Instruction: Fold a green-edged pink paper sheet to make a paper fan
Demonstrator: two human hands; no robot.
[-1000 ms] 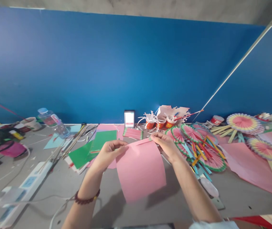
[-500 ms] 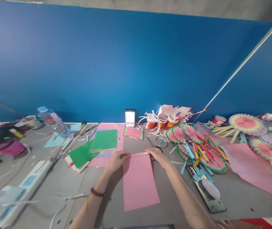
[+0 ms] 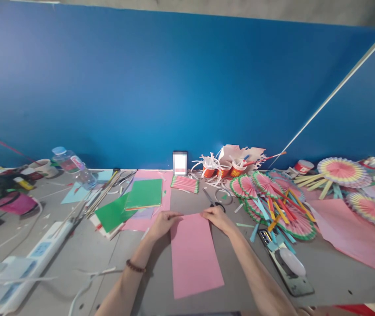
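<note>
A pink sheet of paper [image 3: 196,259] lies lengthwise in front of me on the grey table. My left hand [image 3: 166,222] pinches its far left corner, and my right hand [image 3: 218,218] pinches the far right corner. Both hands are closed on the far edge, fingertips facing each other. A dark beaded bracelet [image 3: 135,266] circles my left wrist. Just beyond my right hand rest scissors [image 3: 214,202] with dark handles. Behind the sheet is a small pleated pink strip [image 3: 185,184] with green edges.
Green paper sheets [image 3: 144,194] lie left of centre, near thin sticks [image 3: 106,193] and a water bottle [image 3: 75,166]. A white power strip [image 3: 39,263] is at front left. Pleated paper fans [image 3: 266,184], a phone [image 3: 286,267] and red cups [image 3: 236,169] are to the right and back.
The narrow folded band seen along the paper's far edge no longer shows. The sheet has shifted slightly toward me, and both hands still hold its far corners.
</note>
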